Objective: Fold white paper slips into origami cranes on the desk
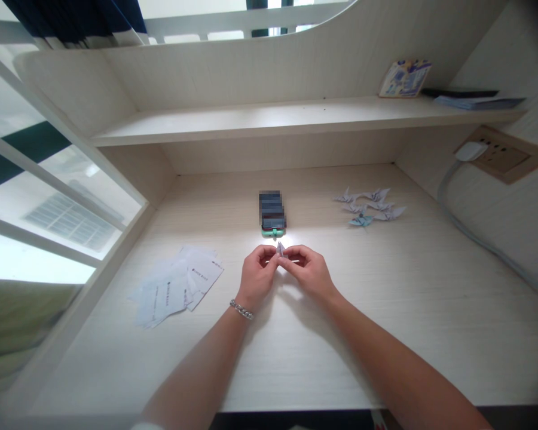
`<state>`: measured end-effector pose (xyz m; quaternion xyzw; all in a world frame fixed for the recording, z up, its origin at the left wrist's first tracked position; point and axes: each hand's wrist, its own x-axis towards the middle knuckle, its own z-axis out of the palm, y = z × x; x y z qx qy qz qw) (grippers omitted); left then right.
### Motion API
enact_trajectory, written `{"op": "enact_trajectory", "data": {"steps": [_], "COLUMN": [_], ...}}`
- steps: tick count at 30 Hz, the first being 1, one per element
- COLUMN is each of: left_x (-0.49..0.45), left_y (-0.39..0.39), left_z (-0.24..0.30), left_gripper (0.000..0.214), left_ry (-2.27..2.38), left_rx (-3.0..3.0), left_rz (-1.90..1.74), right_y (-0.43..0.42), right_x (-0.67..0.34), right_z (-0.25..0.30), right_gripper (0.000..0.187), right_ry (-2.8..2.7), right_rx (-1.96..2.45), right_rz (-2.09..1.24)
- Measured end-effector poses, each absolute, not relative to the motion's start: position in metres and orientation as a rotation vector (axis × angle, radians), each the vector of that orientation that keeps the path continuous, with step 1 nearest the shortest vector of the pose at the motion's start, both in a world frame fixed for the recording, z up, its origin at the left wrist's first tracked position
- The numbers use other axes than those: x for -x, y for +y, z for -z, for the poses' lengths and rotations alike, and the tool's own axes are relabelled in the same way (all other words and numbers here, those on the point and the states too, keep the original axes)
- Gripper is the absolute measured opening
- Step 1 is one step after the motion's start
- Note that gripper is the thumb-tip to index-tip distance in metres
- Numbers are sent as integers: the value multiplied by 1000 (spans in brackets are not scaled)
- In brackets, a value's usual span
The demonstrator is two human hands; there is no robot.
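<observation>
1. While the left hand [256,273] and the right hand [310,273] meet at their fingertips, they pinch between them a small, pale, pointed piece of folded paper [281,247]; finger and thumb sit close together on each side and hide its lower part.
2. Being paper, it should be almost weightless and unlikely to slip on bare skin, stiffer where layers stack, softer at thin flaps; its upward point looks easiest to bend or crush.
3. A good hold is probably low on the layered folds, one light pinch per side, so no stray creases form. Whether it touches the pale wood-grain desktop [407,322] beneath, I cannot tell.
4. Just beyond the fingertips lies a dark rectangular device with a green lower edge [272,210].
5. Left of the left hand, loose white printed paper sheets [168,295] overlap in a spread pile.
6. Beyond and right of the right hand, well apart from it, sit several pale, pointed folded-paper figures [389,213] and a light-blue one [361,220].
</observation>
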<state>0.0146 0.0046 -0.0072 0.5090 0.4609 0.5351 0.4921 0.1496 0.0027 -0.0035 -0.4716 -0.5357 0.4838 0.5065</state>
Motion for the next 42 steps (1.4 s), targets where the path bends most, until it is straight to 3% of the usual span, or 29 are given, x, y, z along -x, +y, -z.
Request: {"op": "enact_trajectory", "data": {"steps": [36,42], "left_x": [-17,-14], "left_y": [4,5], "left_z": [11,12], "left_gripper": [20,20], "left_ry": [907,936], "left_rx": [-1037,-1118], "left_rz": [-1200,-1154], "right_y": [4,8], "right_x": [-153,-157], "right_z": [-1,1], "right_gripper": [14,15], "right_ry": [-1335,-1348], "right_rx": [1113,1177], "right_rz": [-1036,-1147]}}
